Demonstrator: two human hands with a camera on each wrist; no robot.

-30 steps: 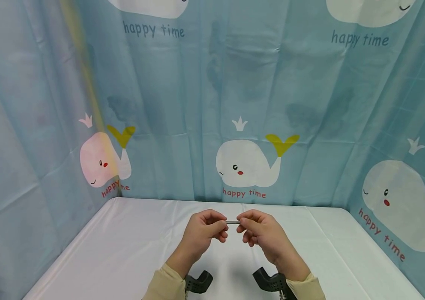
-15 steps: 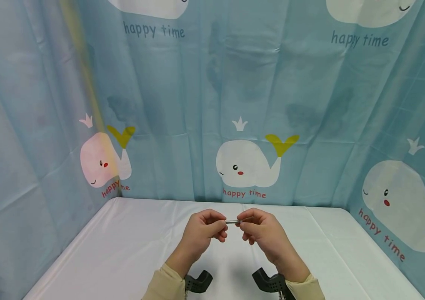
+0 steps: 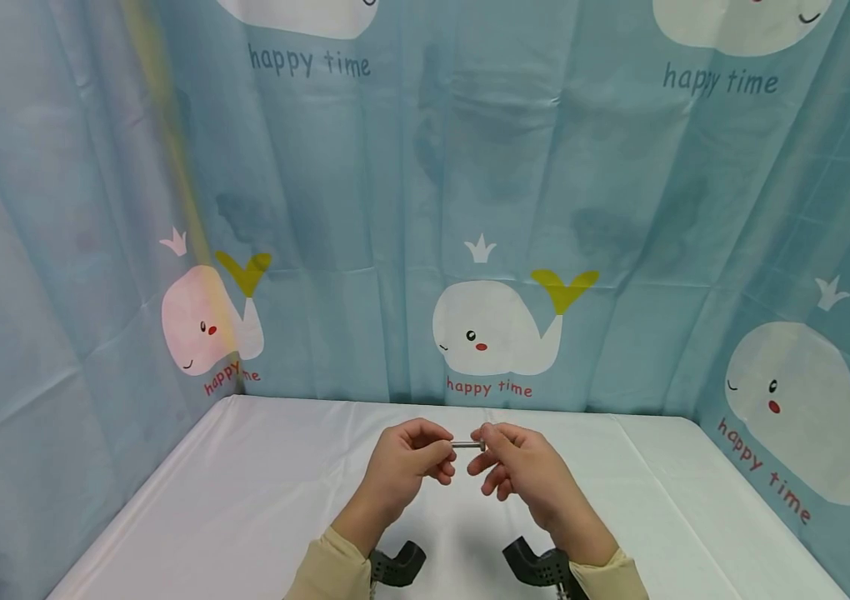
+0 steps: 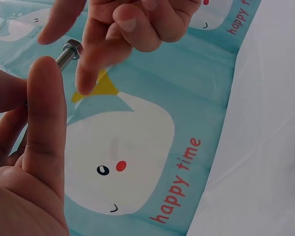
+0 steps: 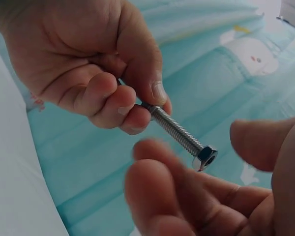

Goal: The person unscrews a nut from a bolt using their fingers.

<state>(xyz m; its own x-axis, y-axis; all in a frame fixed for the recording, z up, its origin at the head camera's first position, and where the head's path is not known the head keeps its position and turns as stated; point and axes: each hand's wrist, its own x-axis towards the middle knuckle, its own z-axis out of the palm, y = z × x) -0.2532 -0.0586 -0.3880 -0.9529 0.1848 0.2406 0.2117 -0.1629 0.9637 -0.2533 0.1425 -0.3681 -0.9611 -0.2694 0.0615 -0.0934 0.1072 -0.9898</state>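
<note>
My left hand (image 3: pixel 401 467) pinches a silver threaded bolt (image 5: pixel 178 132) between thumb and fingertips, its far end hidden in the grip. On the bolt's free end, pointing to the right hand, sits a hex nut (image 5: pixel 205 158) with a dark centre. My right hand (image 3: pixel 526 467) is right at that end, with thumb and fingers spread apart around the nut. In the right wrist view a gap shows between its thumb (image 5: pixel 265 142) and the nut. From the left wrist view, the bolt's threads (image 4: pixel 65 59) stick out past the left fingertip.
Both hands are held over a white-covered table (image 3: pixel 245 500). A blue curtain (image 3: pixel 365 208) printed with whales hangs behind and on both sides. Black wrist-worn mounts (image 3: pixel 398 564) project inward below each hand.
The right fingers, earlier pinching at the bolt's end, have parted from it and the thumb has risen, baring the nut. My left hand stays nearly still on the bolt.
</note>
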